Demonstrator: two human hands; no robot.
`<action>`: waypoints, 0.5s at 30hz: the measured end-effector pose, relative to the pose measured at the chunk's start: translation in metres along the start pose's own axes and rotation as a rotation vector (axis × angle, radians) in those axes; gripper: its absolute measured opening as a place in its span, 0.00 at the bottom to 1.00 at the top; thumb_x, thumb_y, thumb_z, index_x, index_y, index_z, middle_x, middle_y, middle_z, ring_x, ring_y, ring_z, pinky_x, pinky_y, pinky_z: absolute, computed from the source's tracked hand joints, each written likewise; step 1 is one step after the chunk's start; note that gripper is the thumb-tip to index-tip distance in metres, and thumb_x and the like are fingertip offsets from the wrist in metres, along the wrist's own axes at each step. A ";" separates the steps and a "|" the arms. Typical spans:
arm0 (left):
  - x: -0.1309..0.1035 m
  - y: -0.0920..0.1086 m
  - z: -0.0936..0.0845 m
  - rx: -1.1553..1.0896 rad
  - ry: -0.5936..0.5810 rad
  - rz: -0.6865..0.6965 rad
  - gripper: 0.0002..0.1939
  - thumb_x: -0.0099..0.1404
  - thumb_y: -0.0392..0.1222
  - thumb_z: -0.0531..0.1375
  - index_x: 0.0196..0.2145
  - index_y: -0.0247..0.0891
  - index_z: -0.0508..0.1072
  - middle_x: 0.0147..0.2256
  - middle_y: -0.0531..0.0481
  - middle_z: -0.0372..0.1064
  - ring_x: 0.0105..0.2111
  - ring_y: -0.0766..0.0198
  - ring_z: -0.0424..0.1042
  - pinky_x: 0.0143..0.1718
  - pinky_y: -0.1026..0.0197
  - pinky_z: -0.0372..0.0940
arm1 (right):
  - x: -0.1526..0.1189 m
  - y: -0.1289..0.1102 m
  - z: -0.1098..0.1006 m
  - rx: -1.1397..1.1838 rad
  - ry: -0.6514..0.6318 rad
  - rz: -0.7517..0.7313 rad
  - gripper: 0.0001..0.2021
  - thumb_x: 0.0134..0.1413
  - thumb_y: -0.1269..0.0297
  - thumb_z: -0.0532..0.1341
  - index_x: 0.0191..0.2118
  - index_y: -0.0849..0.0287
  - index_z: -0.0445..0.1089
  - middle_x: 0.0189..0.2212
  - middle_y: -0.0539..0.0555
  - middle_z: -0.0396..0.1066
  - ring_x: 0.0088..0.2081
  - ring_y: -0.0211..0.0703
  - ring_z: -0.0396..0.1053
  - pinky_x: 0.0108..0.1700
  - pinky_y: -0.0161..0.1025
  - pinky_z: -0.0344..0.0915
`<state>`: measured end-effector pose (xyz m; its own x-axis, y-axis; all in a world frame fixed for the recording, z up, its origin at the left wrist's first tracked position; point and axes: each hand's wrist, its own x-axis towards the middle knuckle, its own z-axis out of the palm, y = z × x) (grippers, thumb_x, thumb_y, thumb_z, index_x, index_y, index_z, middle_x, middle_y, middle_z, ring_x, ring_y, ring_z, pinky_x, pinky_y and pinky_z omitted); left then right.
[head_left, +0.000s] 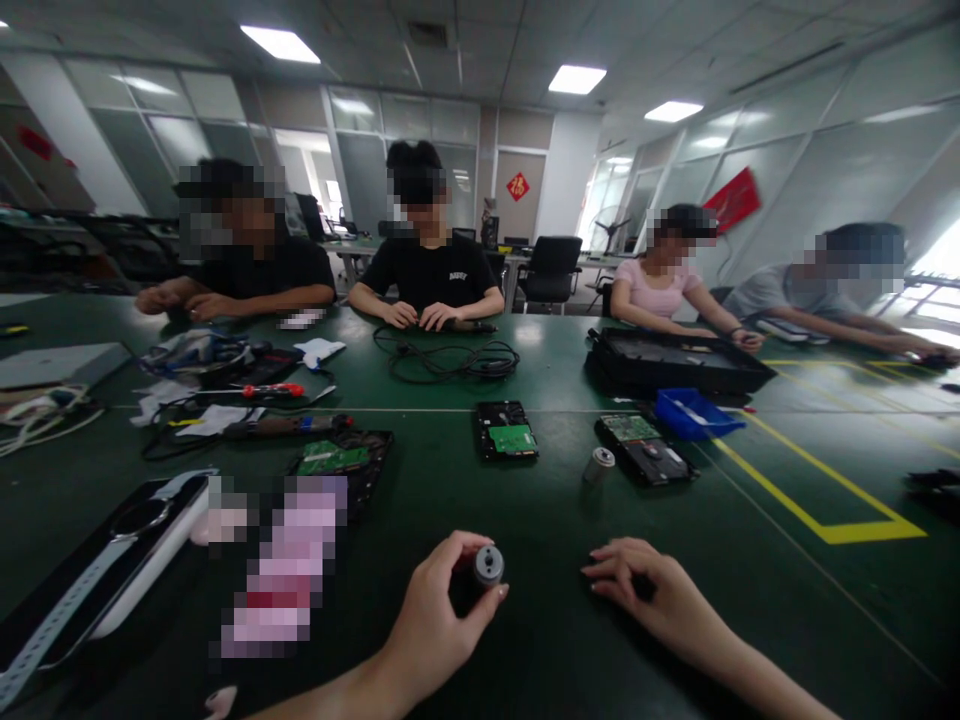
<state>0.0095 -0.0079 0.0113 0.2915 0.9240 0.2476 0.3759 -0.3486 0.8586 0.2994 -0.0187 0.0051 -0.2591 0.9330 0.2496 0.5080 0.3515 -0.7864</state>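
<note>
My left hand is closed around a small metal cylinder that looks like a motor, gripped between thumb and fingers. Its round end face, with a dark centre hole and smaller holes, points up towards me. To the right, my right hand rests low over the green table, fingers loosely bent and apart, with nothing seen in them. A similar metal cylinder stands upright beyond my hands. Near it lie a hard drive with a green board and another opened hard drive.
At left are a white case with a watch, a blurred pink item, a hard drive, a power screwdriver and a red screwdriver. Beyond are a coiled cable, a black tray, a blue bin and several seated people.
</note>
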 end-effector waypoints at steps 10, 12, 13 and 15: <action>0.001 0.002 -0.001 -0.092 -0.043 -0.033 0.09 0.59 0.33 0.63 0.38 0.41 0.72 0.36 0.51 0.74 0.37 0.58 0.73 0.39 0.60 0.66 | 0.065 -0.076 0.065 0.205 -0.078 -0.196 0.18 0.57 0.69 0.62 0.19 0.57 0.56 0.34 0.53 0.79 0.40 0.43 0.75 0.43 0.41 0.70; 0.002 0.002 -0.002 -0.105 -0.050 -0.035 0.09 0.58 0.32 0.63 0.37 0.40 0.72 0.35 0.51 0.74 0.36 0.59 0.72 0.39 0.61 0.65 | 0.065 -0.073 0.073 0.195 -0.079 -0.209 0.19 0.57 0.70 0.62 0.18 0.57 0.55 0.33 0.53 0.79 0.39 0.43 0.75 0.43 0.41 0.70; 0.002 0.002 -0.002 -0.107 -0.052 -0.037 0.09 0.58 0.32 0.63 0.37 0.40 0.72 0.35 0.51 0.74 0.36 0.59 0.72 0.39 0.61 0.65 | 0.064 -0.070 0.075 0.197 -0.076 -0.211 0.20 0.57 0.70 0.61 0.18 0.57 0.55 0.33 0.53 0.79 0.39 0.43 0.75 0.43 0.41 0.69; 0.002 0.002 -0.002 -0.105 -0.050 -0.039 0.09 0.58 0.32 0.63 0.37 0.40 0.72 0.36 0.51 0.74 0.36 0.59 0.72 0.39 0.61 0.65 | 0.063 -0.066 0.075 0.202 -0.071 -0.208 0.20 0.56 0.69 0.62 0.18 0.57 0.55 0.33 0.53 0.78 0.40 0.44 0.75 0.43 0.41 0.69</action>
<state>0.0093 -0.0065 0.0149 0.3233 0.9265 0.1924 0.2944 -0.2917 0.9101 0.1878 0.0109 0.0305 -0.4013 0.8321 0.3829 0.2656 0.5058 -0.8208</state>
